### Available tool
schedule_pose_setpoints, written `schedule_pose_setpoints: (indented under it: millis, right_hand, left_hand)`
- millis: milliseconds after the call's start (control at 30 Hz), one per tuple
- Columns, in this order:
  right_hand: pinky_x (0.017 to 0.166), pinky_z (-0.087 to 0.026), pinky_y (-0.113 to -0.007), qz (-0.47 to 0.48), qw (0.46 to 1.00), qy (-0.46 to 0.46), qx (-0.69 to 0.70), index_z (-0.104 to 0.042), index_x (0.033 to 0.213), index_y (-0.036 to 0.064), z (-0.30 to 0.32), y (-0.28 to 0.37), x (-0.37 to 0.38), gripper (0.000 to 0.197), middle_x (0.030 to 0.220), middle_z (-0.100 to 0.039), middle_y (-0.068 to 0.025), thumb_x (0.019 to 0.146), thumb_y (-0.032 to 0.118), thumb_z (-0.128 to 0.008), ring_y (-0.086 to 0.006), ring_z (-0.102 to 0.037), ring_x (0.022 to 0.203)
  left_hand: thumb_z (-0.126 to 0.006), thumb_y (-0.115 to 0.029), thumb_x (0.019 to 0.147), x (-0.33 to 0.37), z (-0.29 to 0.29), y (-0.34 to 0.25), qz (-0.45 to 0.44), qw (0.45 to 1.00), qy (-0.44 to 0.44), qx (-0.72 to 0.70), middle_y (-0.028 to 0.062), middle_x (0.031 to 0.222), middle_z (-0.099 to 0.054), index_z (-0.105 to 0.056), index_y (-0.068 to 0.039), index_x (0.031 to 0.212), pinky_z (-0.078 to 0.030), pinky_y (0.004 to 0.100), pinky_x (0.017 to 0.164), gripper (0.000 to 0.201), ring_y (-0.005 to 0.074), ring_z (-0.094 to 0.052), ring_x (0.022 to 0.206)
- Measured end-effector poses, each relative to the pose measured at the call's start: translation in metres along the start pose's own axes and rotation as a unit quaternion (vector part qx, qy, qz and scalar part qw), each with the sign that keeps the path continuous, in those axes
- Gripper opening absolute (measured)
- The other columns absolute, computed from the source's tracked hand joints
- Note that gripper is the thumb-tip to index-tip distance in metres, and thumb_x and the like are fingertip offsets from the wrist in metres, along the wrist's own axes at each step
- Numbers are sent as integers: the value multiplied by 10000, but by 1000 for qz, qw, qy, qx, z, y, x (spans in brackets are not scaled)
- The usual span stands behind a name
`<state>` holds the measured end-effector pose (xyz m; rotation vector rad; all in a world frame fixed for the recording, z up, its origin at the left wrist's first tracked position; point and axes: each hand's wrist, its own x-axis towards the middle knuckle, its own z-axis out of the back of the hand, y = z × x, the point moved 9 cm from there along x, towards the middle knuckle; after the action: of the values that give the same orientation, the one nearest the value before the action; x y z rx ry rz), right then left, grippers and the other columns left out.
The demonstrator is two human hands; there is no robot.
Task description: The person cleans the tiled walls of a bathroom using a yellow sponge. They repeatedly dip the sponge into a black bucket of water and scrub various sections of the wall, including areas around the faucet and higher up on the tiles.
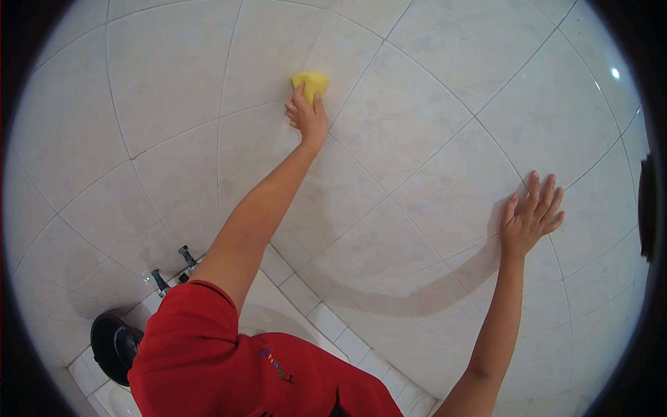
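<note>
At far left, a black bucket (105, 340) is sitting near a pair of taps (186, 256); the left hand (309, 119) is gripping a yellow sponge (313, 80) between thumb and fingers, holding it against the pale tiled wall (274, 42); the right hand (529, 217), open with fingers spread, is resting on tiles farther right.

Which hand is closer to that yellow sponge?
Left: the left hand holds the yellow sponge; the right hand is spread open, well right of it and lower in view.
</note>
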<state>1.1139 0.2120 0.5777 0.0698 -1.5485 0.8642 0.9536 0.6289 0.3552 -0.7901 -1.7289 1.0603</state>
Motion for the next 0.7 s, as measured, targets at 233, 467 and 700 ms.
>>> schedule_pose_setpoints:
  millis: [233,467,700]
  right_hand:
    - [1131,29,-467,-2,1000,-1,-1,-439,1381,268,-2,1,2,505,1507,-312,-3,880,313,-478,-227,-230,1407]
    - [1130,29,-467,-11,1000,6,2,-455,1371,270,-6,3,0,496,1498,-331,-6,879,324,-471,-229,-252,1398]
    - [1121,7,-478,-15,1000,4,1,-472,1361,291,-5,-4,-2,489,1476,-371,6,876,346,-478,-224,-273,1386]
  left_hand:
    - [-632,-168,820,-173,-22,-33,-371,901,223,-8,138,1297,-433,-431,-214,1308,-285,495,934,530,325,-378,1185]
    - [-631,-165,823,-127,-33,-47,-366,915,171,5,158,1287,-426,-416,-162,1317,-272,502,940,539,349,-377,1174]
    - [-606,-124,835,-107,-28,-106,-314,948,49,-2,184,1288,-420,-382,-110,1363,-270,560,940,573,389,-358,1189]
